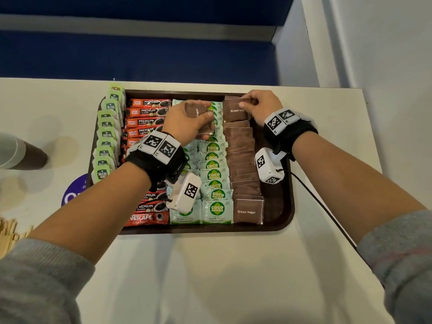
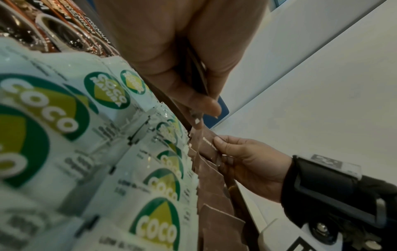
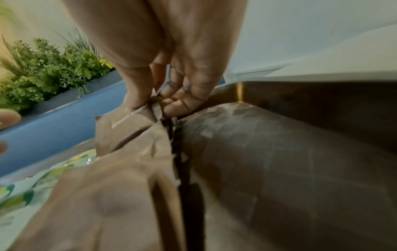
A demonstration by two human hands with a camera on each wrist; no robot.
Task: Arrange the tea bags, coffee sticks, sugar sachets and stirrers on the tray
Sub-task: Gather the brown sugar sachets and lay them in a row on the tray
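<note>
Your table (image 1: pixel 210 277) carries the dark brown tray (image 1: pixel 286 220), its long side running away from you, and by my judgement the job is well along: the tray is nearly filled in four bands that all run near to far. The green tea bags (image 1: pixel 106 146) overlap along the left rim, the red coffee sticks (image 1: pixel 147 121) lie next to them with each stick's long axis crosswise, left to right, printed side up. The pale coco sugar sachets (image 1: pixel 216 176) make a double column in the middle, and the brown sugar sachets (image 1: pixel 243 164) shingle down the right side, labels readable from your side. A bare strip of tray floor shows to the right of the brown column. What seems left is the rest of the brown sachets and the stirrers: a pile of wooden stirrers (image 1: pixel 8 235) lies off the tray at the table's left edge, beside a paper cup (image 1: pixel 21 153). Your left hand (image 1: pixel 187 121) hovers over the far end of the coco column, fingers and thumb curled round a small stack of brown sachets (image 1: pixel 196 112). Your right hand (image 1: pixel 261 106) is at the far right corner, thumb and fingertips pinching the top edge of one brown sachet (image 1: pixel 235 112) at the head of its column, tilted up off the row.
</note>
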